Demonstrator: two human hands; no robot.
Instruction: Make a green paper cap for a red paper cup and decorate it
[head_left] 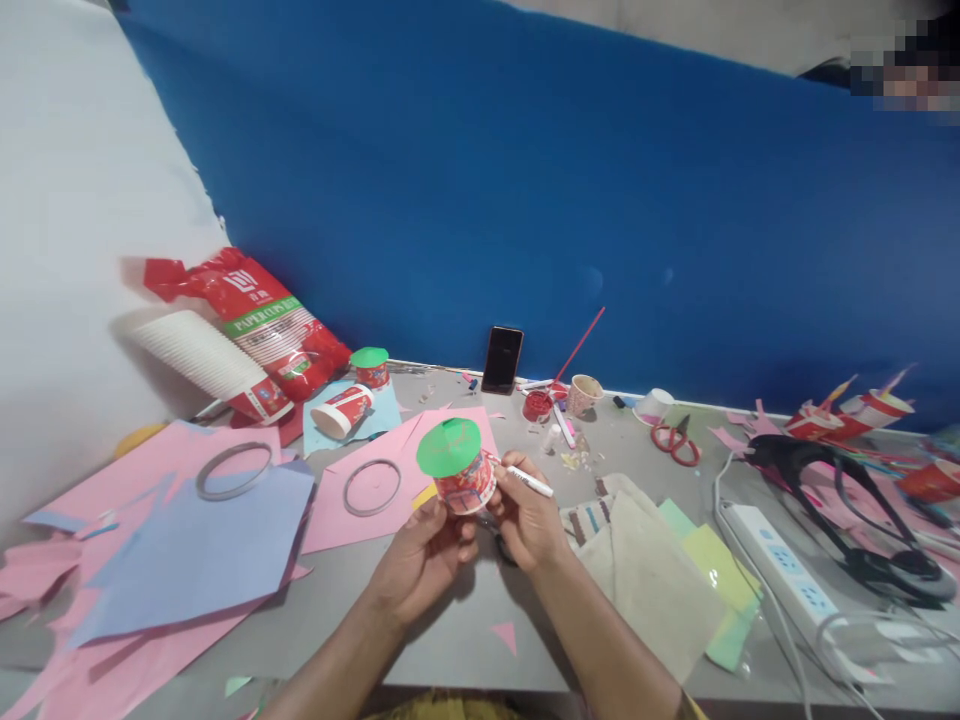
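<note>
Above the table's front half, my left hand [424, 550] grips a red printed paper cup [466, 488] from below, its fingers closed around the lower part. A green paper disc [448, 448] with faint marks covers the cup's upper end. In my right hand [529, 515] is a white marker [531, 482], held in a pinch, its tip end pointing at the cup's right side. Whether the tip touches the cup I cannot tell. Just left of the cup, a grey ring [373, 487] lies on pink paper [330, 525].
Stacked paper cups [202, 350] and a red cup bag [262, 310] lean at the back left. A phone [502, 359] stands against the blue partition [480, 180]. Red-handled scissors [676, 442], a cloth [645, 580], a power strip [787, 580] and cables are on the right.
</note>
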